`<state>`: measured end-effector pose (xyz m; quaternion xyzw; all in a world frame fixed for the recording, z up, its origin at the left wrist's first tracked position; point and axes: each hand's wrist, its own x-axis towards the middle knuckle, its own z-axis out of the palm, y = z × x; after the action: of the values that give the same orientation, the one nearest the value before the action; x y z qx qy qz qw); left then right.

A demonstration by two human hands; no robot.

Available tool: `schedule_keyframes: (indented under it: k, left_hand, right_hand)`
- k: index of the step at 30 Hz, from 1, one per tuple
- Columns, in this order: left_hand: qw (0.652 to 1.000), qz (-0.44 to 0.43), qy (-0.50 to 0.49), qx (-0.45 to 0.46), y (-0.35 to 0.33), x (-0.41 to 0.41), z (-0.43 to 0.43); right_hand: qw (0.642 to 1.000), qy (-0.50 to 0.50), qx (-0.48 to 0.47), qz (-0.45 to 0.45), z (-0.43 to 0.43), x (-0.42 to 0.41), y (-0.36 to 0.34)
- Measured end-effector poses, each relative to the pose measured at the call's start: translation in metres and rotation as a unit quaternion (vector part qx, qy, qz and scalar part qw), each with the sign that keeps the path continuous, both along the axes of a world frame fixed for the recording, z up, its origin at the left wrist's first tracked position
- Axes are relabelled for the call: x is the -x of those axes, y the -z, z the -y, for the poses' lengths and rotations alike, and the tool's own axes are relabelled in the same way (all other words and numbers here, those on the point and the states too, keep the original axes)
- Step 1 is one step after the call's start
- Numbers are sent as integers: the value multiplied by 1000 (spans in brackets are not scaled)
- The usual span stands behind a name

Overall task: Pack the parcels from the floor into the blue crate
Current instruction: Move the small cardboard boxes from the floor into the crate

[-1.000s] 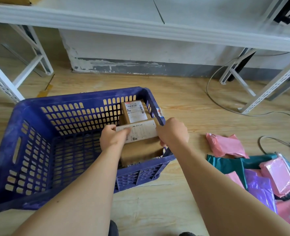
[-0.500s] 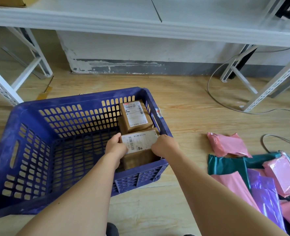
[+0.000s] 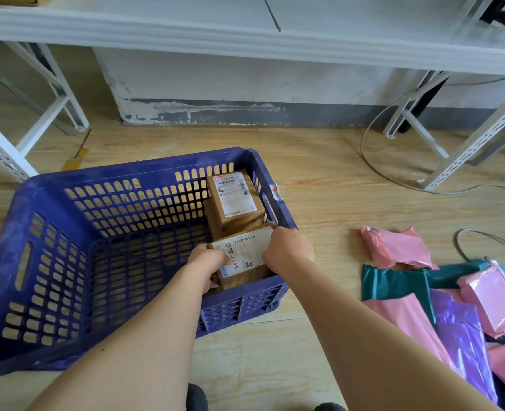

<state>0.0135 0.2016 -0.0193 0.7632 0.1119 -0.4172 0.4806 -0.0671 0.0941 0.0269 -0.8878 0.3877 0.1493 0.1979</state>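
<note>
Nearest, the two forearms reach forward into the near right corner of the crate. The left hand and right hand are clamped on opposite ends of a brown box, label up, which sits low against the near wall and the right wall (whether its base already touches the crate floor is hidden by the hands).

To seat it well, I would press it down flat and slide it snug into that corner, keeping its far edge square against the second box just behind it, so no gap is wasted. Fingers should come out upward along the box ends, not sideways, since the right wall is tight against the right hand.

The rest of the crate is bare mesh, so later parcels can fill leftward in rows.

On the floor to the right, well apart from the crate, lie the soft mailers, pink, green and purple; these look limp and will likely tuck best around the rigid boxes.
</note>
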Motion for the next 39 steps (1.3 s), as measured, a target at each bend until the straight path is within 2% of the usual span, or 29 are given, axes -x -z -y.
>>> schedule_keyframes:
  k: [18,23,27,32,36,39]
  left_hand:
    - [999,45,-16,22,-6,4,3]
    - [997,76,-16,19,-13,5,3]
    - [987,158,-9,-17,-23,9,2]
    - [944,316,90,-32,-41,11,15]
    - [920,359,153,-33,-59,17,36]
    - [905,380,190,2,-73,25,56]
  right_hand:
    - [1000,-12,-8,27,3,6,0]
    - [998,-7,-23,65,5,11,-4]
    - [995,0,-21,100,10,16,-10]
    - [990,10,-9,139,18,28,-22]
    - [984,47,-5,172,29,40,-34]
    - [977,82,-2,196,41,53,-41]
